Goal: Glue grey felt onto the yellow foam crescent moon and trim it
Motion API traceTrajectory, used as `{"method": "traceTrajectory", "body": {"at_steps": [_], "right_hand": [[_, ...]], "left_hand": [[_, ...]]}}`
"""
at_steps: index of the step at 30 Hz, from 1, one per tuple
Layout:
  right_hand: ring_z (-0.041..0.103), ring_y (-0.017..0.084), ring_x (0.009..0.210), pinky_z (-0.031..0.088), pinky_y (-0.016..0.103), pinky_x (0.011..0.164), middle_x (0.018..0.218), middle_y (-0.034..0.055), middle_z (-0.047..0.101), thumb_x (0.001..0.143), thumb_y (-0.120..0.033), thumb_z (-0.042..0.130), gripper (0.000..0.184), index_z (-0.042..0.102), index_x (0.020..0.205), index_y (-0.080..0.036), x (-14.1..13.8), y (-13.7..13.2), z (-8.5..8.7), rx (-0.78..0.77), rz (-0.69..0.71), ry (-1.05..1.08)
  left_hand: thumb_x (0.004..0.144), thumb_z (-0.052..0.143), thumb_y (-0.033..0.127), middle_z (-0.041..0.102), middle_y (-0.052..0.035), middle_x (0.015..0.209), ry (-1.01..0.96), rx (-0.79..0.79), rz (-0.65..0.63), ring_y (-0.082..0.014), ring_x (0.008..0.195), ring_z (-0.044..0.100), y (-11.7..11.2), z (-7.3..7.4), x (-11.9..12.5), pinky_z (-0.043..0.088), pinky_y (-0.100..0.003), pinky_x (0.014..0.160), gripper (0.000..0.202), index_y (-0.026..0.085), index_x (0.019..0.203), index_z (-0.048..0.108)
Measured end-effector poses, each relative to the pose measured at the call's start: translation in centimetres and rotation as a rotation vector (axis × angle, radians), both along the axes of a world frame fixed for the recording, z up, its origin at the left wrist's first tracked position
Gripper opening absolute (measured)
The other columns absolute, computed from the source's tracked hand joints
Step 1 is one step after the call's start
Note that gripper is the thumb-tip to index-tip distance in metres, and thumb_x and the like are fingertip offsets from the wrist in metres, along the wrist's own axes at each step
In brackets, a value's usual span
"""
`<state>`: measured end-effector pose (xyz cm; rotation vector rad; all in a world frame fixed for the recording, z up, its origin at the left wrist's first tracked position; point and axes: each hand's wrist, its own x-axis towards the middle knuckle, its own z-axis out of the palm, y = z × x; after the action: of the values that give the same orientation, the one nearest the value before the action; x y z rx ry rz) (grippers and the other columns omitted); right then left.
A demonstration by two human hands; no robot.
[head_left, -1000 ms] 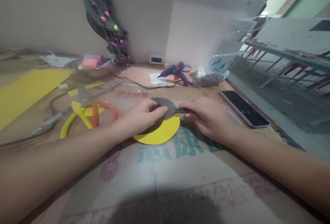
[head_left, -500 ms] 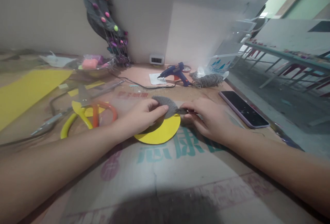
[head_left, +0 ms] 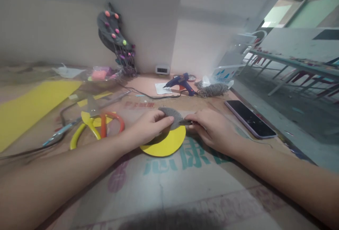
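Note:
My left hand (head_left: 149, 124) is closed on a yellow card disc (head_left: 168, 145), thumb on top. The far part of the disc is covered with grey yarn (head_left: 172, 115) laid side by side in a curved band; the near part is bare yellow. My right hand (head_left: 209, 127) is at the disc's right edge, thumb and index finger pinched on grey yarn strands (head_left: 186, 122) that lead to the band. The disc is held just over or on the printed cardboard (head_left: 172, 191); I cannot tell which.
Left lie scissors with orange and yellow handles (head_left: 103, 127) and yellow card (head_left: 34, 106). Behind are a blue glue gun (head_left: 182, 81) with its cord, a grey yarn skein (head_left: 213, 89) and a small white clock-like device (head_left: 162, 69). A phone (head_left: 250, 118) lies right. A decorated grey crescent (head_left: 111, 32) leans on the wall.
The camera view has tilted up a little, so the background sits lower. Both hands keep their grips, with the right fingers slightly closer to the yarn band.

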<state>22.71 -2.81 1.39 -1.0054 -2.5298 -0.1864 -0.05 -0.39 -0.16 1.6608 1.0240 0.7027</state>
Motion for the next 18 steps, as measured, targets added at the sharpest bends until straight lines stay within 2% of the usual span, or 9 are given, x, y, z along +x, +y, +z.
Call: {"method": "traceTrajectory", "body": {"at_steps": [6, 10, 13, 18], "right_hand": [[0.055, 0.02, 0.072, 0.037, 0.03, 0.065, 0.077, 0.0057, 0.065, 0.096, -0.024, 0.047, 0.02, 0.064, 0.102, -0.016, 0.1, 0.1, -0.3, 0.037, -0.009, 0.01], [0.058, 0.02, 0.078, 0.043, 0.03, 0.069, 0.087, 0.0084, 0.067, 0.094, -0.02, 0.048, 0.021, 0.059, 0.11, -0.014, 0.4, -0.1, -0.2, 0.073, 0.0, 0.134], [0.058, 0.02, 0.08, 0.046, 0.031, 0.072, 0.092, 0.01, 0.066, 0.093, -0.021, 0.048, 0.024, 0.056, 0.115, -0.013, 0.6, -0.5, -0.1, 0.08, 0.041, 0.187], [0.056, 0.019, 0.076, 0.043, 0.031, 0.068, 0.091, 0.0093, 0.066, 0.094, -0.023, 0.047, 0.026, 0.055, 0.117, -0.014, 0.4, -1.2, -0.3, 0.042, 0.114, 0.144]], "left_hand": [[0.083, 0.052, 0.051, 0.051, 0.0016, 0.06, 0.068, 0.091, 0.021, -0.0116, 0.055, 0.046, 0.0, -0.1, 0.1, 0.032, -0.023, 0.049, 0.039, 0.016, 0.065, 0.054], [0.083, 0.05, 0.055, 0.05, 0.0022, 0.057, 0.086, 0.11, 0.069, -0.0125, 0.054, 0.047, 0.2, -0.1, 0.1, 0.032, -0.023, 0.049, 0.043, 0.017, 0.063, 0.053], [0.084, 0.049, 0.056, 0.051, 0.0021, 0.057, 0.077, 0.114, 0.088, -0.0123, 0.053, 0.047, 0.4, -0.1, 0.1, 0.031, -0.024, 0.048, 0.044, 0.017, 0.063, 0.052], [0.084, 0.05, 0.057, 0.05, 0.003, 0.054, 0.012, 0.091, 0.115, -0.0113, 0.05, 0.045, 0.5, -0.4, 0.0, 0.032, -0.023, 0.047, 0.045, 0.018, 0.062, 0.05]]}}
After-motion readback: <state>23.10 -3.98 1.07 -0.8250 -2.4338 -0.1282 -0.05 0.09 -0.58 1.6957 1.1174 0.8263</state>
